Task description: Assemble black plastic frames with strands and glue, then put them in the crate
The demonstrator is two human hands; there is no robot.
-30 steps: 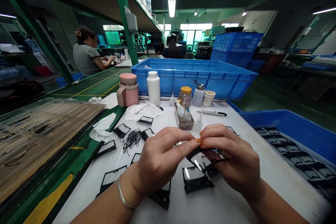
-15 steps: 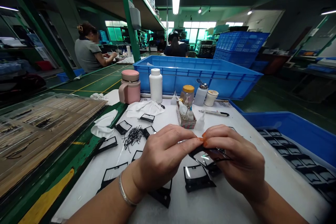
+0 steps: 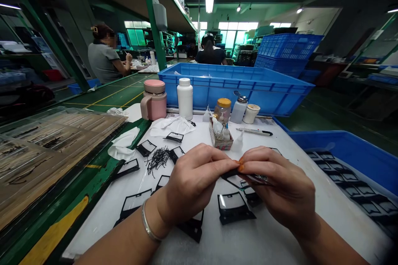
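Observation:
My left hand [image 3: 194, 182] and my right hand [image 3: 278, 186] meet over the white table [image 3: 273, 240], fingertips pinched together on a thin black frame part [image 3: 236, 179] held between them. A silver bracelet sits on my left wrist. More black frame parts [image 3: 234, 209] lie flat on the table under and around my hands. A small heap of thin black strips [image 3: 158, 159] lies to the left of my left hand.
A cardboard box of small bottles [image 3: 220, 137], a pink mug [image 3: 153, 100], a white bottle [image 3: 185, 98], jars and a pen stand behind my hands. Blue crates [image 3: 236, 89] lie behind and at the right [image 3: 357, 153]. Clear trays [image 3: 52, 140] lie left. Other people work in the background.
Both hands stay pinched on the black frame part and have lifted slightly; the view has shifted a little.

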